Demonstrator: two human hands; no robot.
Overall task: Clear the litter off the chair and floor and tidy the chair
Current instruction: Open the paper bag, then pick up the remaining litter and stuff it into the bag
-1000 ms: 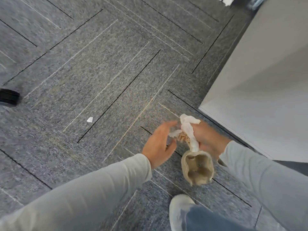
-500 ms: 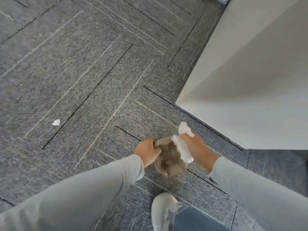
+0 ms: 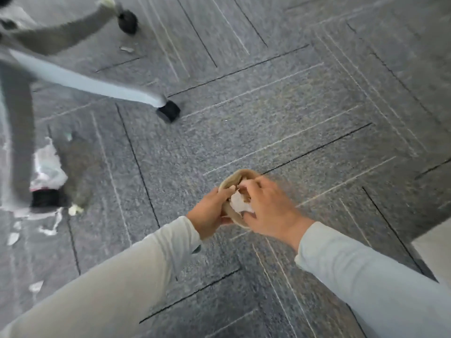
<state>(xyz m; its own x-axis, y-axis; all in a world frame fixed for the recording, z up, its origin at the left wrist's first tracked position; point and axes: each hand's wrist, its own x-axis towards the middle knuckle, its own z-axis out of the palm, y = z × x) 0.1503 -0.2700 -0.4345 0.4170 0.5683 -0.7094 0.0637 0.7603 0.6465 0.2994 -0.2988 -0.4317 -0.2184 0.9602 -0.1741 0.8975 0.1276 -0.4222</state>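
Grey carpet-tile floor [image 3: 280, 123] underfoot, striped with thin pale and dark lines. At far left, blurred chair legs [image 3: 92, 84] on black castors [image 3: 169, 111]. Beside the lower-left castor, a crumpled white wrapper [image 3: 47, 167]; more white scraps [image 3: 48, 230] scattered on the carpet near it, and one small scrap [image 3: 127, 49] up by the top castor. At centre, left hand [image 3: 210, 213] with fingers curled shut around the left side of a brown paper cup [image 3: 234, 181], held above the floor. Inside the cup's mouth, white crumpled tissue [image 3: 240, 203]. Right hand [image 3: 271, 208] over the cup's right side, fingers bent and pressed onto the tissue and rim. Pale sleeves [image 3: 366, 272] on both arms.
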